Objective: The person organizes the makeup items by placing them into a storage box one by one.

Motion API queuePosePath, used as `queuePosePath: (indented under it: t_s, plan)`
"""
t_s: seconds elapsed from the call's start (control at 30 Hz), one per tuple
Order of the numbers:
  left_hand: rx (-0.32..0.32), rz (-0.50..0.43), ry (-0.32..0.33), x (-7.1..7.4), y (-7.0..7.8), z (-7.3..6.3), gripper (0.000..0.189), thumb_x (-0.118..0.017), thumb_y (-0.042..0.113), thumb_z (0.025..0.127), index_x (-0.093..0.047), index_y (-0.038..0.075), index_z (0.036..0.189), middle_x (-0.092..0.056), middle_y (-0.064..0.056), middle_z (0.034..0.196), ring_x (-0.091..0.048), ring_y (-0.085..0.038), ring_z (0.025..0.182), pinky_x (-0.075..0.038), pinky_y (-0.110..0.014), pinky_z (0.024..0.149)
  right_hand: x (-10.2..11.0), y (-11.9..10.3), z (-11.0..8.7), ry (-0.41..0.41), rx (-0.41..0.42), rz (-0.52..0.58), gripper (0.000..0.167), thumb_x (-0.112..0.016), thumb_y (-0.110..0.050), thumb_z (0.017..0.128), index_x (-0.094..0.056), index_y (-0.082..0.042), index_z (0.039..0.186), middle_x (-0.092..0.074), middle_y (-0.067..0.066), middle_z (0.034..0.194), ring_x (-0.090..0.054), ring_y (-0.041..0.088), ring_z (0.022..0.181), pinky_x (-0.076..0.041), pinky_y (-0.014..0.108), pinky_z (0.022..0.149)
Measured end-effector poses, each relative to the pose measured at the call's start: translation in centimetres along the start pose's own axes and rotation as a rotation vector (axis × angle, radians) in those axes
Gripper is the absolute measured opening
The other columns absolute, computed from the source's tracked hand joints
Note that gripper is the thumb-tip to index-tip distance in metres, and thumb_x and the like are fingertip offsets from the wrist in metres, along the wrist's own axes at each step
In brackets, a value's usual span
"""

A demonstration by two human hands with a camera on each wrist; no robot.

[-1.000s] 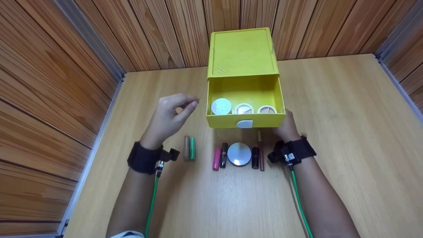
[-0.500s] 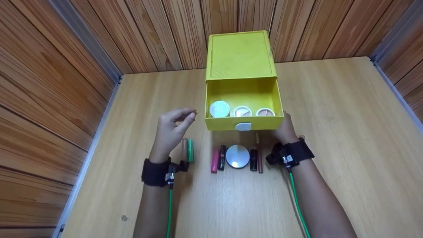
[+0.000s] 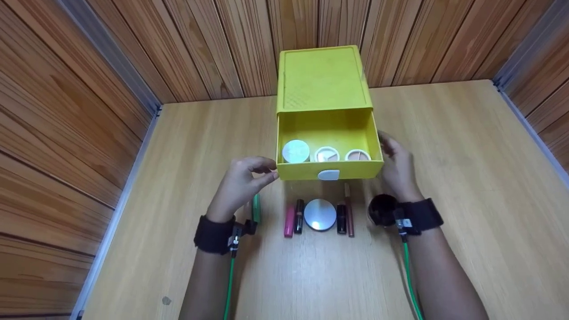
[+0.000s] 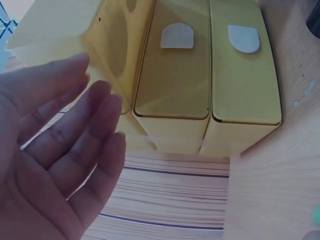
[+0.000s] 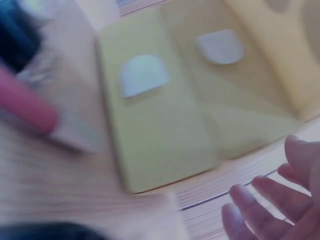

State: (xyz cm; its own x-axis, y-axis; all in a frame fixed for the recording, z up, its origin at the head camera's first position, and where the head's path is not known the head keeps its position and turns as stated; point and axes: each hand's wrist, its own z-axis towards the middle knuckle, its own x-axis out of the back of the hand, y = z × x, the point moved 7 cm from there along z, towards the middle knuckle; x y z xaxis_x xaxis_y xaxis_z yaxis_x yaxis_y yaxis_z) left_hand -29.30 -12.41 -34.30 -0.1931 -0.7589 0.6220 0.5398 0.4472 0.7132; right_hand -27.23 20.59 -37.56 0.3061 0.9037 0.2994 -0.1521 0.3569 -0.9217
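A yellow drawer box stands toward the back of the table, its top drawer pulled out. Inside that drawer lie a white round container and two round compacts, one in the middle and one at right. My left hand is at the drawer's front left corner, fingertips touching or almost touching it, fingers relaxed. Beside the drawer's right side is my right hand, with loosely bent fingers and nothing held. Two lower drawers with white tabs are closed in the left wrist view.
In front of the box, a round silver compact lies between a pink tube, a dark tube, a black tube and a slim brownish pencil-like stick. A green tube is partly behind the left hand.
My left hand has moved right and nearer to the drawer's front left corner. My right hand has shifted outward, showing more beside the drawer. The drawer stays pulled out.
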Motion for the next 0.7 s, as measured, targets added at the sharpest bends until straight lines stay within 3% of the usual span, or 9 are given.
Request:
queuePosePath:
  t_s: [0.17, 0.3, 0.53, 0.7]
  plan:
    - [-0.004, -0.003, -0.041, -0.3, 0.6, -0.2, 0.019, -0.074, 0.016, 0.088, -0.074, 0.011, 0.106, -0.071, 0.001, 0.1, -0.063, -0.009, 0.091, -0.053, -0.028, 0.081, 2.9, -1.0, 0.2, 0.153, 0.033, 0.094, 0.034, -0.059, -0.02, 0.098, -0.062, -0.001, 0.126, -0.063, 0.015, 0.123, -0.062, 0.018, 0.103, -0.05, 0.027, 0.088]
    - [0.002, -0.009, -0.05, -0.1, 1.0, -0.5, 0.021, -0.076, 0.015, 0.087, -0.074, 0.01, 0.106, -0.071, 0.0, 0.101, -0.063, -0.01, 0.093, -0.052, -0.028, 0.083, 4.1, -3.3, -0.9, 0.195, 0.132, 0.131, 0.03, -0.061, -0.02, 0.098, -0.066, 0.0, 0.119, -0.067, 0.016, 0.113, -0.064, 0.021, 0.1, -0.051, 0.026, 0.085]
    - [-0.022, -0.021, -0.071, 0.0, 1.4, -0.9, 0.02, -0.078, 0.016, 0.085, -0.074, 0.008, 0.102, -0.071, 0.001, 0.098, -0.062, -0.01, 0.094, -0.052, -0.028, 0.084, 4.2, -5.0, -3.8, 0.18, 0.317, 0.212, 0.02, -0.057, 0.002, 0.096, -0.062, 0.011, 0.113, -0.066, 0.022, 0.099, -0.064, 0.026, 0.089, -0.053, 0.028, 0.078]
    - [-0.014, 0.007, -0.078, -0.3, 1.2, -1.4, 0.02, -0.076, 0.026, 0.086, -0.075, 0.011, 0.1, -0.07, 0.007, 0.095, -0.061, -0.007, 0.093, -0.051, -0.026, 0.082, 2.6, -4.1, -5.6, 0.073, 0.336, 0.137, 0.02, -0.055, 0.003, 0.097, -0.059, 0.013, 0.114, -0.066, 0.017, 0.098, -0.064, 0.02, 0.087, -0.052, 0.025, 0.08]
